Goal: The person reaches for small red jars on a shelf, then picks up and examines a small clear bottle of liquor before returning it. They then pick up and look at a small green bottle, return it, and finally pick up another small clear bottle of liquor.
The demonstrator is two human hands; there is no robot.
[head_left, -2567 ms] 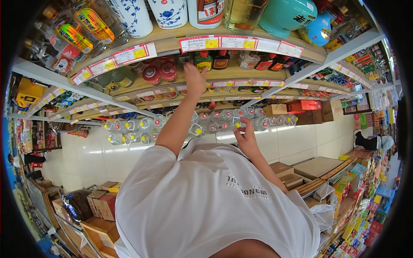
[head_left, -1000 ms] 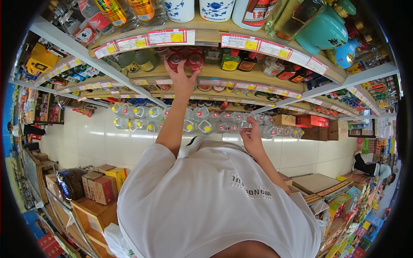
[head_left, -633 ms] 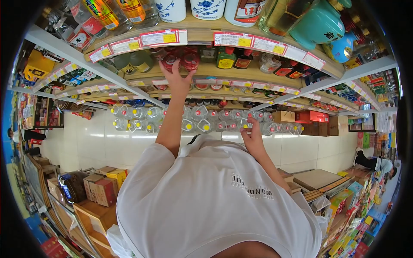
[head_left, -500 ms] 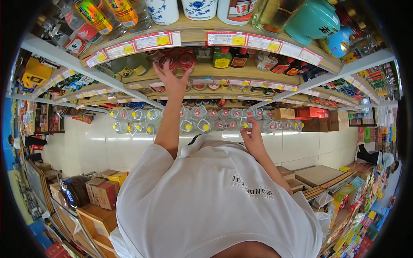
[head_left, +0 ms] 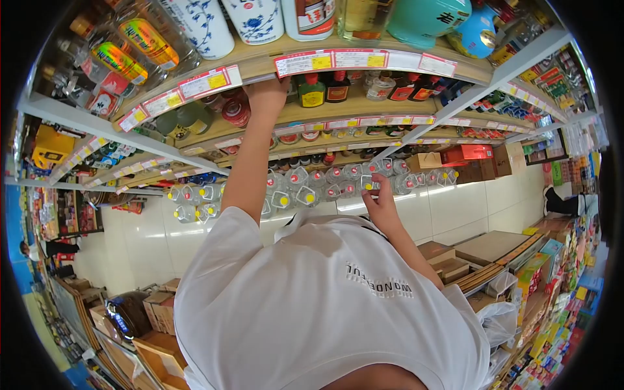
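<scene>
My left hand (head_left: 266, 97) reaches into the shelf bay under the top ledge. Its fingers go behind the price strip and are hidden. Beside the wrist sits a red-lidded jar (head_left: 236, 112); a yellow-labelled bottle (head_left: 312, 92) with a red cap stands to the right of the hand. My right hand (head_left: 382, 200) hangs lower, in front of the shelves, with thumb and fingers curled together. Clear jugs (head_left: 351, 188) on the floor show behind it, so I cannot make out whether something small is in its fingers.
Blue-and-white bottles (head_left: 257, 23) and a turquoise bottle (head_left: 426, 23) stand on the top shelf, whose front edge (head_left: 364, 60) juts out above my left hand. Brown cartons (head_left: 510, 159) sit at the right shelf foot. Behind me are stacked boxes (head_left: 159, 312) and a plastic bag (head_left: 499, 318).
My left hand has gone from the red-lidded jars, its fingers spread, to deeper and further right under the top ledge. The view has turned slightly. My right hand keeps about the same pose.
</scene>
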